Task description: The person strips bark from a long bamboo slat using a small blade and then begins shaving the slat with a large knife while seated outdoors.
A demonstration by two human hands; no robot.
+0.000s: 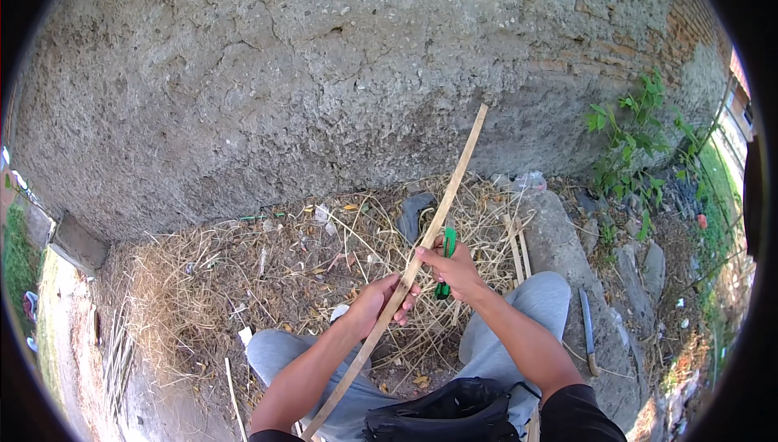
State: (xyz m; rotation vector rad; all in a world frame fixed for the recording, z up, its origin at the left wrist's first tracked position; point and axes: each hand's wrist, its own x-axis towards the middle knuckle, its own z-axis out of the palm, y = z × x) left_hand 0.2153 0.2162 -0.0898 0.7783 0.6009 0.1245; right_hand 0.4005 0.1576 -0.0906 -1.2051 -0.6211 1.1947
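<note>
A long, flat, light-brown strip of bamboo or wood (450, 199) runs at a slant from beside my left forearm up toward the wall. My left hand (371, 306) is closed around its middle, with the fingertips showing on the strip's right side. Just above, my right hand (459, 273) grips a green utility knife (449, 243), its thumb resting against the strip. The knife stands nearly upright in the fist; its blade cannot be made out. A black bag (446, 416) lies at my lap between my grey-trousered legs.
A rough grey wall (324, 93) rises in front. Straw and shavings (178, 296) litter the ground. A long knife (587, 328) rests on the stone edge to the right, with pale strips (517, 247) nearby. A leafy plant (640, 138) grows at the right.
</note>
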